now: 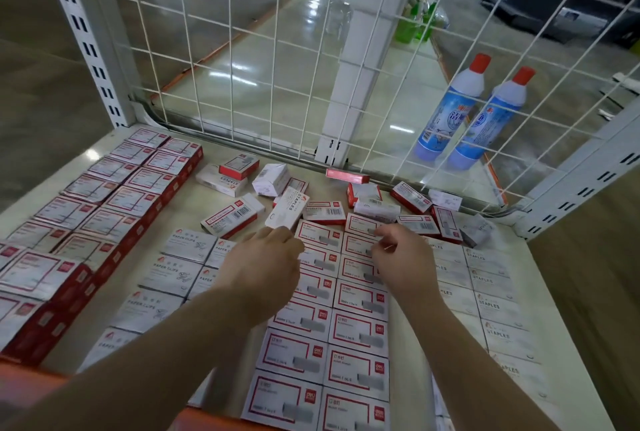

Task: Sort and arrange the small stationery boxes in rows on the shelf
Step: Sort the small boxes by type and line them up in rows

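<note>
Far left on the shelf (221, 150): stacked red-and-white boxes (114, 198) in two tidy rows running front to back. Next over, white paper clip boxes (173, 273) lined up in a double column, part of it hidden under the left forearm. Centre now: left hand (266, 266) reaching in, fingers curled round the near end of a white staples box (287, 211), holding it tilted up off the surface, just above the head of the middle rows. Beneath and between both hands, red-bordered staple boxes (356, 330) laid flat in two neat columns stretching toward the front edge. Behind the hands, a loose jumble of boxes (367, 204) scattered along the back, some on their sides, some overlapping, none lined up. Right hand (401, 254) low over the far end of the right-hand red-bordered column, fingers bent down onto the top box there; pinching or merely touching, cannot tell. Further right, a column of white staples boxes (491, 306), labels up, close against the red-bordered ones. Beyond the wire grid (311, 50) at the back, up right, two blue-and-white bottles (460, 108) with red caps, side by side on the neighbouring shelf.
</note>
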The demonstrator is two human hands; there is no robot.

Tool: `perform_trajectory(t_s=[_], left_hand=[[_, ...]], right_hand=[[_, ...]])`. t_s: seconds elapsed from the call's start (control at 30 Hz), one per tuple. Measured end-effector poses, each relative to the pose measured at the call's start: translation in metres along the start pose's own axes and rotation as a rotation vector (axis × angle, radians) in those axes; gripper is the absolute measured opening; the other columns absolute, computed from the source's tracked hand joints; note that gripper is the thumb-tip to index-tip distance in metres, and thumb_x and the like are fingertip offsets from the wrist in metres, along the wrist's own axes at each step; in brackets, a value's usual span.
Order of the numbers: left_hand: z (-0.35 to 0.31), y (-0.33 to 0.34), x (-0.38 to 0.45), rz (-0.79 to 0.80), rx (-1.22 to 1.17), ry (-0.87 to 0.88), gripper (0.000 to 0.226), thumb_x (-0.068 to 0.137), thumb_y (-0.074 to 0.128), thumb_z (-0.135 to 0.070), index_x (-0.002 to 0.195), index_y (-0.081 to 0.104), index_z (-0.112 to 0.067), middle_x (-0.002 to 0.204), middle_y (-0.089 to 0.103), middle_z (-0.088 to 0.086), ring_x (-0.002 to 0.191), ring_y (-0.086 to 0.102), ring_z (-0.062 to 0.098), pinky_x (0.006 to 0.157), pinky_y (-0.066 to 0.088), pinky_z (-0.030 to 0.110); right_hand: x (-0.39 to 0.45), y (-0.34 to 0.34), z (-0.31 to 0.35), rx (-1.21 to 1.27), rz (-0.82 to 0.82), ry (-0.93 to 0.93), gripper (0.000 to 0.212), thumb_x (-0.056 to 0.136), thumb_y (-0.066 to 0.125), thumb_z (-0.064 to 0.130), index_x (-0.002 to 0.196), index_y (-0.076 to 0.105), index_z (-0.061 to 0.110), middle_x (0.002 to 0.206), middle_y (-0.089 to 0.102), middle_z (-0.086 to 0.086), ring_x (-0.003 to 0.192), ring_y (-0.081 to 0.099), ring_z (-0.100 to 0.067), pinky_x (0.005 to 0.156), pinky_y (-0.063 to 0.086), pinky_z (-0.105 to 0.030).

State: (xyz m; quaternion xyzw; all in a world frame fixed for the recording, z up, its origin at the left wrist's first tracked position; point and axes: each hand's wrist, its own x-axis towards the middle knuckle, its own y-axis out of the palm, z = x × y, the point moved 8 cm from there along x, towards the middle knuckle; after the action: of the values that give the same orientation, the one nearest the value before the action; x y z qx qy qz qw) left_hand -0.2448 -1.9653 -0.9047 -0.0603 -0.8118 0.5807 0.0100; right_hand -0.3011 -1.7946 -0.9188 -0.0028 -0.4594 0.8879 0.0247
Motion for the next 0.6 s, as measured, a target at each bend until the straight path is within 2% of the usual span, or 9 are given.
perform_trajectory(t_s=[0.1, 0.23, 0.33, 0.4, 0.47, 0.53, 0.6], left_hand=[[0.002, -0.003, -0.003, 0.004, -0.006, 0.008, 0.033, 0.098, 0.034, -0.024, 0.128, 0.048, -0.025, 0.131, 0.048, -0.007, 0.120, 0.042, 0.012, 0.098, 0.039, 0.028], [-0.003, 0.000, -0.003, 0.042, -0.040, 0.035, 0.033, 0.097, 0.036, -0.021, 0.127, 0.049, -0.024, 0.129, 0.049, -0.008, 0.115, 0.046, 0.010, 0.094, 0.043, 0.027], [-0.012, 0.007, -0.003, 0.075, -0.022, 0.070, 0.034, 0.096, 0.038, -0.019, 0.128, 0.048, -0.023, 0.128, 0.049, -0.008, 0.113, 0.047, 0.010, 0.094, 0.042, 0.027], [-0.015, 0.012, -0.002, 0.105, -0.006, 0.075, 0.034, 0.096, 0.037, -0.020, 0.128, 0.048, -0.022, 0.126, 0.049, -0.007, 0.112, 0.047, 0.011, 0.094, 0.041, 0.026], [-0.014, 0.016, -0.001, 0.125, 0.000, 0.059, 0.033, 0.096, 0.038, -0.021, 0.128, 0.048, -0.022, 0.124, 0.050, -0.007, 0.110, 0.047, 0.010, 0.093, 0.041, 0.027], [-0.014, 0.018, 0.000, 0.136, 0.009, 0.049, 0.033, 0.096, 0.039, -0.023, 0.127, 0.050, -0.022, 0.123, 0.050, -0.007, 0.109, 0.048, 0.010, 0.092, 0.043, 0.027], [-0.014, 0.020, 0.001, 0.151, 0.017, 0.037, 0.033, 0.096, 0.040, -0.023, 0.127, 0.051, -0.022, 0.121, 0.051, -0.006, 0.107, 0.048, 0.010, 0.091, 0.044, 0.027]], right_hand=[[-0.002, -0.001, 0.006, -0.047, -0.002, -0.017, 0.028, 0.089, 0.056, 0.013, 0.115, 0.062, 0.020, 0.109, 0.063, 0.005, 0.086, 0.050, -0.004, 0.088, 0.046, -0.025], [-0.003, -0.004, 0.003, -0.030, 0.036, -0.009, 0.031, 0.091, 0.053, 0.011, 0.119, 0.059, 0.018, 0.112, 0.062, 0.004, 0.082, 0.049, -0.002, 0.062, 0.035, -0.007], [-0.006, -0.009, -0.004, -0.020, 0.051, -0.001, 0.030, 0.091, 0.051, 0.009, 0.119, 0.059, 0.018, 0.112, 0.062, 0.004, 0.072, 0.048, 0.004, 0.049, 0.035, -0.006], [-0.007, -0.011, -0.008, -0.006, 0.052, -0.003, 0.029, 0.091, 0.050, 0.008, 0.118, 0.059, 0.016, 0.108, 0.060, 0.004, 0.070, 0.043, 0.008, 0.052, 0.037, -0.001], [-0.008, -0.013, -0.012, -0.002, 0.044, 0.005, 0.027, 0.091, 0.049, 0.008, 0.116, 0.060, 0.014, 0.102, 0.057, 0.005, 0.068, 0.039, 0.011, 0.058, 0.033, 0.006], [-0.008, -0.014, -0.015, -0.011, 0.043, 0.024, 0.025, 0.092, 0.049, 0.009, 0.114, 0.060, 0.014, 0.100, 0.057, 0.006, 0.068, 0.040, 0.009, 0.055, 0.036, 0.000], [-0.008, -0.013, -0.017, -0.018, 0.047, 0.036, 0.025, 0.092, 0.049, 0.010, 0.113, 0.060, 0.015, 0.103, 0.059, 0.005, 0.070, 0.041, 0.007, 0.052, 0.033, -0.005]])
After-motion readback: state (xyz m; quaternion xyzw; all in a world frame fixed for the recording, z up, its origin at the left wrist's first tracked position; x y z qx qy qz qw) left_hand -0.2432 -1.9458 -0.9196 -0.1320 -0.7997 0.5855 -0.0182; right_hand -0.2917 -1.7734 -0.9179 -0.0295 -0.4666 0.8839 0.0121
